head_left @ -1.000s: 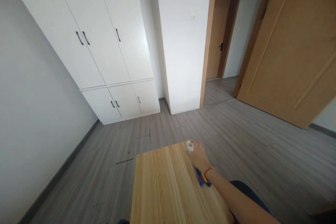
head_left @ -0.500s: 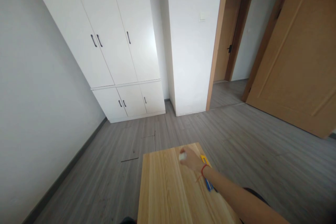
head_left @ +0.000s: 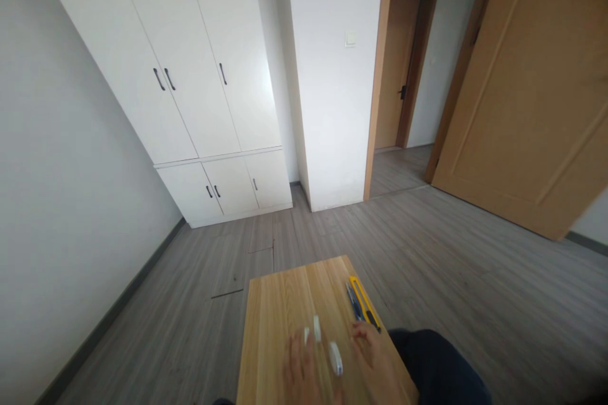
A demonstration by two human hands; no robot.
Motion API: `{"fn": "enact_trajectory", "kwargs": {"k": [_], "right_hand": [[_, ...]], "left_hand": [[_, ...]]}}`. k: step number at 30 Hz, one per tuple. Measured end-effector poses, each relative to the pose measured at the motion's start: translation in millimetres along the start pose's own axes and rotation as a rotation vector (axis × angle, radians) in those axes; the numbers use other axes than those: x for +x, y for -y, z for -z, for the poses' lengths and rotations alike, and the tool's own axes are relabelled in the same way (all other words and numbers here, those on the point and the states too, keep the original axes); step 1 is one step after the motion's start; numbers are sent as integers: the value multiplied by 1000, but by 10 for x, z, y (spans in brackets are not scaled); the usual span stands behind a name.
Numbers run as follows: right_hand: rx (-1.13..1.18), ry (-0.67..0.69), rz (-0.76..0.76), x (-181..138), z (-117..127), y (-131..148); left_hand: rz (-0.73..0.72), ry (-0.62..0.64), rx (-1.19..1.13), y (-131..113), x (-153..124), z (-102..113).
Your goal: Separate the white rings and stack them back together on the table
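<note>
Both my hands are low over the near end of a light wooden table (head_left: 275, 329), and both are smeared by motion. My left hand (head_left: 300, 368) reaches up to two small white pieces (head_left: 313, 330). A white object with a blue mark (head_left: 335, 358) lies between the hands; I cannot tell whether either hand grips it. My right hand (head_left: 373, 357) is just right of it, fingertips close to the near end of a yellow utility knife (head_left: 363, 301). A blue pen (head_left: 354, 302) lies alongside the knife near the table's right edge.
My dark trouser leg (head_left: 437, 361) is to the right of the table. Grey plank floor (head_left: 427, 253) surrounds it. White wardrobe (head_left: 190, 76) stands at the back left, an open wooden door (head_left: 532, 88) at the right, a doorway (head_left: 403, 69) beyond.
My right arm has pulled back from the table's far end to the near end. The left hand has come into view. The knife and pen, covered before by the arm, now show.
</note>
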State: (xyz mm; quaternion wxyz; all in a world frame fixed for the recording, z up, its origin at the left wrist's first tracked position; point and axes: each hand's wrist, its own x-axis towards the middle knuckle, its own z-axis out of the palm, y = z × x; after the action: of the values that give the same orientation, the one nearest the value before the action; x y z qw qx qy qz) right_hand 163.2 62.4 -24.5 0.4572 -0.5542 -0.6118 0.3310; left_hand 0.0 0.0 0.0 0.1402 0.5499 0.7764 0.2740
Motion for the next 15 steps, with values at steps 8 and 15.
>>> {"fn": "enact_trajectory", "kwargs": {"k": [8, 15], "right_hand": [[-174, -44, 347, -186, 16, -332], [-417, -76, 31, 9, 125, -96]], "left_hand": [[-33, 237, 294, -160, 447, 141], [108, 309, 528, 271, 373, 274]]}}
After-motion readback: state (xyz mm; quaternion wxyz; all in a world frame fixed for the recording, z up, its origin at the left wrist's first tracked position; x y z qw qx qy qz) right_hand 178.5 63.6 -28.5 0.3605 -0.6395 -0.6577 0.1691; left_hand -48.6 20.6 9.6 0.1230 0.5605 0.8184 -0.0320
